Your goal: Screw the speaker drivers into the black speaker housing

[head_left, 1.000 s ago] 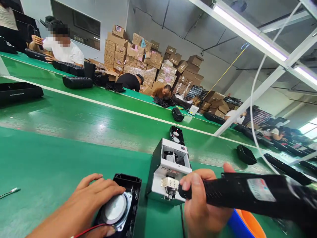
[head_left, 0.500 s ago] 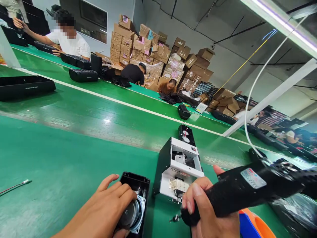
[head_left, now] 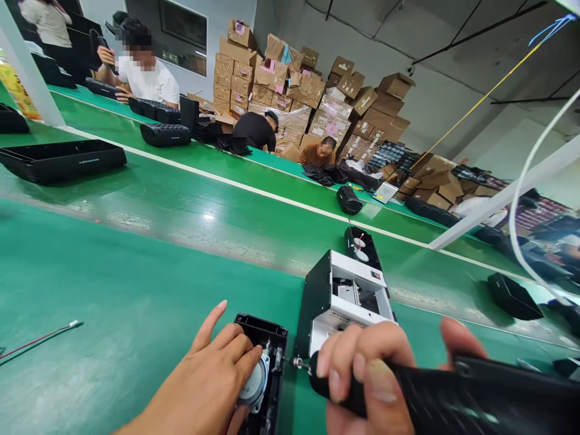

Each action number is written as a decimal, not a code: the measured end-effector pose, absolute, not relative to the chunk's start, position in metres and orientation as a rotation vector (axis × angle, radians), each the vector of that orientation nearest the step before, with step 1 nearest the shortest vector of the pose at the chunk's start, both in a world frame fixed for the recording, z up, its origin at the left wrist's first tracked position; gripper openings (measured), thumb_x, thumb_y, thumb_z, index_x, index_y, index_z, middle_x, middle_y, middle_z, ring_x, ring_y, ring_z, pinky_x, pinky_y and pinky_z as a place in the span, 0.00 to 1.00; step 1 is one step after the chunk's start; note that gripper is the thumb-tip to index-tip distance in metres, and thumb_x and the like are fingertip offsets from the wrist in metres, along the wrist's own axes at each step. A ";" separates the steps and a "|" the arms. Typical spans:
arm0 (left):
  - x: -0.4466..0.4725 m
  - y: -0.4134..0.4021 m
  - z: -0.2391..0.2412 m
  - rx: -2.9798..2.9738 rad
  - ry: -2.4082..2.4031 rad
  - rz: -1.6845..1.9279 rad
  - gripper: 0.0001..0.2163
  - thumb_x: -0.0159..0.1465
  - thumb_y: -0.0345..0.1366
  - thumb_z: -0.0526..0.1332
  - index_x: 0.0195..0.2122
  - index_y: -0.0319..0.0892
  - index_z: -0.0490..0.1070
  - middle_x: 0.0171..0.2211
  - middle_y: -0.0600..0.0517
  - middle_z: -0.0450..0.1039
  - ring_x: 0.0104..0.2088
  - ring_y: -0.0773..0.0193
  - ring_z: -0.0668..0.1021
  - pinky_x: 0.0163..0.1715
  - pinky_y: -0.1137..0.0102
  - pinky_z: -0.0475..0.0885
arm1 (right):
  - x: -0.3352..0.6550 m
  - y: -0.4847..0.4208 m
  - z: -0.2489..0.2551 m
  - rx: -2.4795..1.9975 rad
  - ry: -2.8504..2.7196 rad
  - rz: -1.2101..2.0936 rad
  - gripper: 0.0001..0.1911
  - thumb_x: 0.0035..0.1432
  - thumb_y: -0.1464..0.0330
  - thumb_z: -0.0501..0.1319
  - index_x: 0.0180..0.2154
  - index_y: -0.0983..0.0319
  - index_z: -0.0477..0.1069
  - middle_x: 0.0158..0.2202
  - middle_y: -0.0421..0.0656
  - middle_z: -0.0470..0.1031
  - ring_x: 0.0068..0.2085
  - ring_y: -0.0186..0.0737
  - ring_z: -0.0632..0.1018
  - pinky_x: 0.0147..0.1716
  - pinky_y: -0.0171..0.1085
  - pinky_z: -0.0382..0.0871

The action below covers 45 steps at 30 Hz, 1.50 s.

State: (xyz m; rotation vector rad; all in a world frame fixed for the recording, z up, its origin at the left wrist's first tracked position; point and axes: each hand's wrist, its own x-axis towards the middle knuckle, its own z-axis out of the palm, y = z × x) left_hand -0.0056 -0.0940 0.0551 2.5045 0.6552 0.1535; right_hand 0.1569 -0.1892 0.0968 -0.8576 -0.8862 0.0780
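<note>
Left hand (head_left: 212, 386) presses flat, unclenched, on speaker housing (head_left: 265, 380); right hand (head_left: 362, 374) grasps electric screwdriver (head_left: 453, 402). Screw feeder (head_left: 347, 302) stands just beyond, loose wire (head_left: 40, 338) far left.

1. A long black plastic soundbar shell (head_left: 61, 160) lies on the green conveyor belt (head_left: 136, 199).
2. Brown cardboard boxes (head_left: 312, 90) stack against the grey wall.
3. A thin red wire (head_left: 40, 339) rests near the left edge.
</note>
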 end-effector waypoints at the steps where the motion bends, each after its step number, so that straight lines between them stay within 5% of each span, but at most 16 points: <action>1: -0.004 -0.094 0.055 2.511 0.664 0.123 0.21 0.64 0.32 0.68 0.59 0.48 0.86 0.53 0.49 0.87 0.58 0.48 0.83 0.85 0.36 0.38 | 0.157 -0.183 0.093 -0.842 -0.900 0.084 0.29 0.80 0.70 0.67 0.72 0.43 0.63 0.29 0.29 0.73 0.21 0.35 0.73 0.25 0.36 0.76; 8: 0.006 -0.091 0.058 2.541 0.666 -0.180 0.34 0.63 0.27 0.66 0.73 0.40 0.79 0.65 0.38 0.83 0.70 0.35 0.79 0.82 0.24 0.43 | 0.157 -0.164 0.068 -0.913 -0.864 0.164 0.26 0.81 0.71 0.67 0.71 0.47 0.64 0.30 0.30 0.74 0.24 0.32 0.76 0.27 0.33 0.77; 14: 0.017 -0.088 0.078 2.523 0.675 -0.503 0.40 0.67 0.23 0.63 0.83 0.37 0.63 0.78 0.33 0.70 0.80 0.31 0.68 0.83 0.31 0.50 | 0.157 -0.162 0.058 -0.982 -0.877 0.172 0.30 0.79 0.68 0.70 0.73 0.47 0.62 0.30 0.30 0.73 0.25 0.36 0.76 0.27 0.36 0.77; 22: 0.012 -0.093 0.079 2.526 0.649 -0.396 0.36 0.65 0.18 0.62 0.76 0.33 0.73 0.71 0.33 0.77 0.74 0.35 0.76 0.76 0.44 0.74 | 0.158 -0.165 0.051 -1.060 -0.900 0.162 0.27 0.80 0.65 0.69 0.72 0.44 0.64 0.35 0.32 0.76 0.26 0.36 0.75 0.27 0.36 0.76; 32: 0.003 -0.095 0.064 2.507 0.639 -0.177 0.33 0.63 0.20 0.63 0.70 0.37 0.79 0.65 0.38 0.80 0.69 0.38 0.79 0.73 0.43 0.78 | 0.156 -0.167 0.036 -1.060 -0.910 0.240 0.26 0.81 0.66 0.68 0.72 0.47 0.63 0.37 0.33 0.77 0.29 0.36 0.77 0.30 0.37 0.77; 38: 0.012 -0.095 0.071 2.480 0.673 -0.343 0.34 0.66 0.20 0.63 0.75 0.35 0.75 0.69 0.36 0.78 0.72 0.38 0.77 0.75 0.45 0.75 | 0.156 -0.165 0.024 -1.079 -0.915 0.225 0.29 0.79 0.67 0.68 0.73 0.49 0.62 0.37 0.35 0.75 0.31 0.38 0.77 0.30 0.38 0.76; 45: 0.006 -0.098 0.048 2.596 0.628 -0.130 0.38 0.62 0.21 0.65 0.76 0.38 0.75 0.67 0.36 0.81 0.71 0.32 0.78 0.72 0.38 0.78 | 0.153 -0.159 0.036 -1.028 -0.928 0.228 0.16 0.78 0.66 0.67 0.60 0.48 0.66 0.32 0.30 0.70 0.24 0.33 0.71 0.23 0.33 0.71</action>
